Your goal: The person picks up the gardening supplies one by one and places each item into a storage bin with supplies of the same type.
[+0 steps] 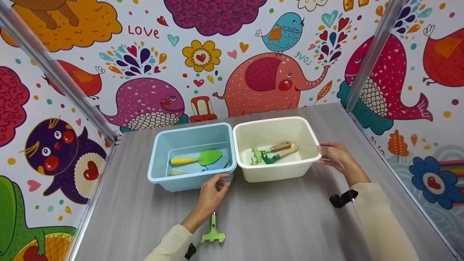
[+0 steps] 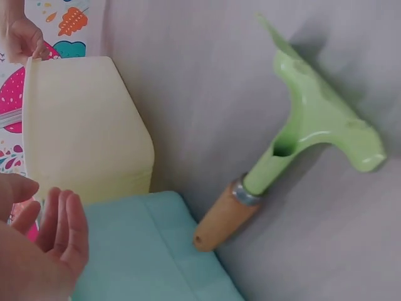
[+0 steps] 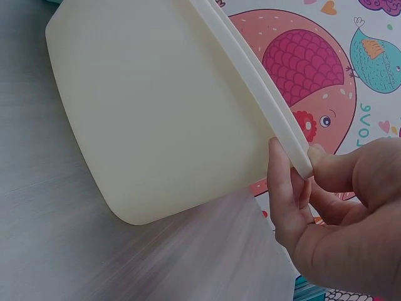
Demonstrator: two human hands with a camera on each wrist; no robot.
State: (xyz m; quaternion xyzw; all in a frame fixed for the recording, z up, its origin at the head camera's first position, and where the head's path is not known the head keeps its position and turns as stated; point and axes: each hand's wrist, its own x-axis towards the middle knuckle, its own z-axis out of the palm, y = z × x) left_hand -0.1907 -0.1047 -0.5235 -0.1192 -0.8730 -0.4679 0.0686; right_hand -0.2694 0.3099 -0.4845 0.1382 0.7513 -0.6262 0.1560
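My right hand (image 1: 337, 157) pinches the right rim of a white plastic tub (image 1: 275, 174), thumb and fingers on either side of the lip. Inside that tub lie a light green hand rake (image 1: 256, 155) and a dark green hand tool (image 1: 270, 158), both wooden-handled. Relaxed and holding nothing, my left hand (image 1: 212, 194) hovers by the front wall of a light blue tub (image 1: 177, 184). A green trowel (image 1: 209, 157) with a yellow handle lies in the blue tub, over a blue tool. Below my left hand, a light green toothed tool (image 2: 307, 119) with a wooden handle rests on the table.
The two tubs stand side by side on a grey wood-grain table (image 1: 275, 217). Cartoon-printed panels (image 1: 203, 83) rise behind and at both sides, with metal posts (image 1: 373, 54) at the corners. Another wooden handle (image 1: 177, 173) shows inside the blue tub.
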